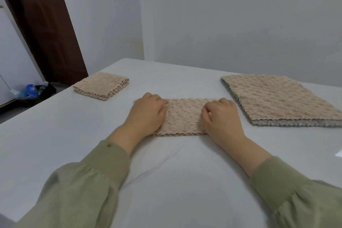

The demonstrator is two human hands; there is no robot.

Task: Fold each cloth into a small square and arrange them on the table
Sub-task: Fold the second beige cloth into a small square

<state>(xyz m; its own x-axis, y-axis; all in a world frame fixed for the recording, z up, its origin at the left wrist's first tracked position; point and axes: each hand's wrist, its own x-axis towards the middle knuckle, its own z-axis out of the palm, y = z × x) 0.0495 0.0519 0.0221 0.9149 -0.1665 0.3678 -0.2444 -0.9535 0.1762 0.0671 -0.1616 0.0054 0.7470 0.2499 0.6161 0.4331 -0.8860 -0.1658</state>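
Note:
A beige textured cloth (183, 116), folded into a long strip, lies on the white table (166, 172) in front of me. My left hand (148, 113) rests on its left end with fingers curled onto the fabric. My right hand (222, 116) lies on its right end, fingers curled and pinching the cloth. A small folded square stack of the same beige cloth (100, 85) sits at the far left. A stack of larger unfolded beige cloths (281, 98) lies at the right.
The table's far edge meets a pale wall. To the left, beyond the table edge, stand a dark brown door (42, 24) and a black bin with blue plastic (33, 90) on the floor.

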